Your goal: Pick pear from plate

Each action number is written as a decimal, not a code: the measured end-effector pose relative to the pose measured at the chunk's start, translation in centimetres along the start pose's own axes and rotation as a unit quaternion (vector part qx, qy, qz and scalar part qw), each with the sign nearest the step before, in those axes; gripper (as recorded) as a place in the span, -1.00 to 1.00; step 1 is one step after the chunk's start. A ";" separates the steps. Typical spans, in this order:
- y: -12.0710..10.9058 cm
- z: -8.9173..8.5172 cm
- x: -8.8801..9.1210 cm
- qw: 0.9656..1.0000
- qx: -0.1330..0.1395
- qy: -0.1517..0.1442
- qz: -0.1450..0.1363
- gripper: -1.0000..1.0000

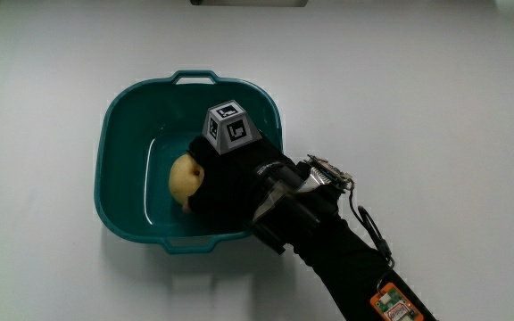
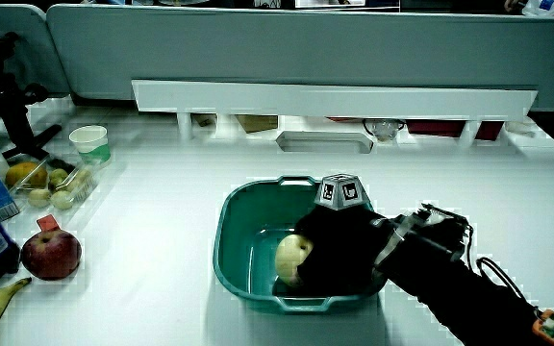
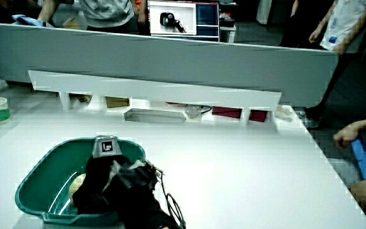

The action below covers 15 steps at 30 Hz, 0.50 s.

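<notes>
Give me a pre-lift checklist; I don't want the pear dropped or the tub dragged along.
1. Hand inside the tub, against the pear: ok.
2. Grip closed around the pear: cannot tell, the glove hides the fingers.
3. Pear resting on the tub floor: ok.
4. Tub flat on the table: ok.
5. Space above the tub free for lifting: ok.
6. Forearm off the tub rim: cannot tell.
</notes>
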 end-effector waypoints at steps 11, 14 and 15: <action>-1.2 1.2 -0.4 0.999 0.040 -0.007 0.011 1.00; -2.1 2.1 -0.4 0.998 0.057 -0.006 0.019 1.00; -2.4 2.5 -0.3 0.998 0.058 -0.013 0.012 1.00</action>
